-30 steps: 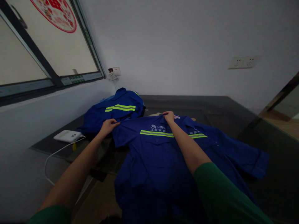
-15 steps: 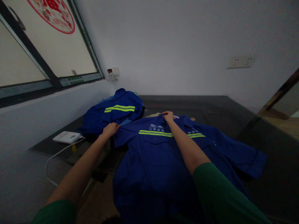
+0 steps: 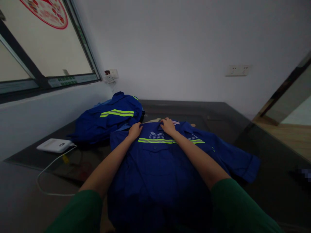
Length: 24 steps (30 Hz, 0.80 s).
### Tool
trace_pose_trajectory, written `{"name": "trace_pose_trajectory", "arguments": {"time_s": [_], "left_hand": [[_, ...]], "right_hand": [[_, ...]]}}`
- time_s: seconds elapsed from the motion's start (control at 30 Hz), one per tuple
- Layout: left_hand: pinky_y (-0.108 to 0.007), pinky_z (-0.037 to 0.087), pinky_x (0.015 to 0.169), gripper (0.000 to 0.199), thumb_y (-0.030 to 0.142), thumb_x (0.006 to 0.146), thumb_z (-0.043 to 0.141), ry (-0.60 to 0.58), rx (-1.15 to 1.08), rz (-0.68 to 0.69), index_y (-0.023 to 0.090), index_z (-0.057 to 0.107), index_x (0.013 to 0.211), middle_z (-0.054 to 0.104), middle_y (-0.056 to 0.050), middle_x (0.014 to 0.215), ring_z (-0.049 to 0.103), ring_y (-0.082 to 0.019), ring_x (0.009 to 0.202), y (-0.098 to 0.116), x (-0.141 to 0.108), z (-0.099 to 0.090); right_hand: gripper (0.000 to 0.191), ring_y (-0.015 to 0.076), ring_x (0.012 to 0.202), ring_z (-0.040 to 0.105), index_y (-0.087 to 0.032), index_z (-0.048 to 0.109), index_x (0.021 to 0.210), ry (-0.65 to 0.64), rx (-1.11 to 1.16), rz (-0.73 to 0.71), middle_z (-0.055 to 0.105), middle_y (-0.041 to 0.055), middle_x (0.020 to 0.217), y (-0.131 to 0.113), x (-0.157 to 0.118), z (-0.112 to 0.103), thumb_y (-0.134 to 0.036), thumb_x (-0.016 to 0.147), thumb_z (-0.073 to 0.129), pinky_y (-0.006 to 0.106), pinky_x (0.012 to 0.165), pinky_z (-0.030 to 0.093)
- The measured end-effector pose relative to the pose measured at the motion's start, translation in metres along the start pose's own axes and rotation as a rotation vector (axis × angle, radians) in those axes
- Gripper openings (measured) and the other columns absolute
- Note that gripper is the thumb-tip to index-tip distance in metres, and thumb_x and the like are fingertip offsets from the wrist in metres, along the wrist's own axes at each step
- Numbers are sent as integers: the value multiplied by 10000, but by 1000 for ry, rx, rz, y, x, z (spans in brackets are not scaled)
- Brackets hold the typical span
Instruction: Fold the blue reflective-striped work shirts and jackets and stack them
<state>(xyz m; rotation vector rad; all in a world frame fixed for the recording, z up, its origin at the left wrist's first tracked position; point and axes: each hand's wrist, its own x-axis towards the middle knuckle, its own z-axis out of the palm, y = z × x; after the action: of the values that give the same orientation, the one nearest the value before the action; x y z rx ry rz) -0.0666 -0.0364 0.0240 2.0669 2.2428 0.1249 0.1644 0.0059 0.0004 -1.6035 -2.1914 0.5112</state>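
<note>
Blue shirt [image 3: 157,168] is lying front up on the dark table [image 3: 199,111], its flap [image 3: 155,149] hiding the pocket's inside. Your left hand [image 3: 135,131] is resting by its left-side shoulder, your right hand [image 3: 168,126] at its collar [image 3: 188,127]; fingers are curling, but whether they're pinching cloth cannot be told. Farther left, a crumpled blue garment [image 3: 104,121] is lying near a white device [image 3: 53,145].

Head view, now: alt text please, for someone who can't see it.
A person's left hand, at one shoulder, and right hand, at the collar, touch a blue shirt with a yellow-green stripe, lying on a dark table. More blue clothing and a white device lie to the left.
</note>
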Motion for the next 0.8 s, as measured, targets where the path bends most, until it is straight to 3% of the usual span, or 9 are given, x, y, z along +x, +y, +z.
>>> {"name": "trace_pose_trajectory", "arguments": {"time_s": [0.1, 0.2, 0.3, 0.37, 0.47, 0.6, 0.7, 0.8], "left_hand": [[-316, 490, 835, 400, 330, 971, 317, -43, 9, -52, 158, 654, 1103, 689, -148, 1080, 644, -253, 1017, -7, 15, -1], [-349, 497, 806, 392, 353, 954, 368, -86, 64, -86, 128, 687, 986, 699, -187, 1000, 666, -287, 962, -9, 22, -8], [-436, 471, 866, 329, 286, 931, 408, -61, 129, -73, 111, 656, 1057, 664, -227, 1061, 631, -334, 1036, 1, 18, -13], [-469, 430, 937, 333, 207, 926, 380, 14, 164, 24, 133, 610, 1154, 623, -215, 1152, 572, -329, 1135, 12, 12, -14], [-424, 417, 985, 348, 176, 909, 409, 93, 131, 259, 177, 577, 1214, 585, -154, 1223, 526, -277, 1180, 36, 7, -8], [-369, 414, 1017, 343, 267, 936, 427, 66, -33, 430, 163, 577, 1226, 572, -118, 1262, 518, -235, 1186, 79, 10, 6], [-384, 371, 1062, 388, 324, 952, 418, 42, -79, 542, 165, 549, 1281, 541, -119, 1331, 487, -233, 1238, 121, 6, 17], [-424, 322, 1098, 439, 381, 964, 390, -30, -73, 665, 215, 490, 1358, 461, -98, 1437, 419, -240, 1316, 166, -8, 29]], "right_hand": [[331, 293, 1201, 466, -234, 626, 1192, -75, -41, -70, 567, 131, 1269, -3, -15, 5, -356, 891, 568, 450, 966, 426], [352, 274, 1241, 456, -231, 624, 1212, -107, -51, -134, 570, 117, 1304, -4, -20, 1, -373, 895, 570, 438, 1009, 392], [354, 224, 1252, 470, -226, 618, 1233, -99, -44, -172, 578, 97, 1314, 6, -17, -23, -372, 921, 536, 371, 1052, 353], [351, 199, 1220, 506, -213, 605, 1252, -75, -52, -124, 596, 97, 1295, 23, -16, -49, -343, 960, 460, 324, 1027, 376], [320, 196, 1136, 579, -201, 635, 1200, -70, -110, 51, 648, 93, 1219, 66, -27, -92, -271, 958, 437, 292, 948, 434], [259, 268, 1036, 644, -176, 692, 1082, -130, -255, 344, 687, 137, 1118, 132, -69, -141, -252, 888, 539, 359, 860, 488], [292, 351, 1036, 640, -109, 698, 1048, -175, -353, 525, 668, 222, 1113, 172, -109, -162, -307, 862, 591, 443, 821, 498], [369, 365, 1039, 636, -85, 687, 1040, -264, -416, 606, 662, 238, 1108, 201, -140, -169, -396, 863, 598, 441, 800, 499]]}}
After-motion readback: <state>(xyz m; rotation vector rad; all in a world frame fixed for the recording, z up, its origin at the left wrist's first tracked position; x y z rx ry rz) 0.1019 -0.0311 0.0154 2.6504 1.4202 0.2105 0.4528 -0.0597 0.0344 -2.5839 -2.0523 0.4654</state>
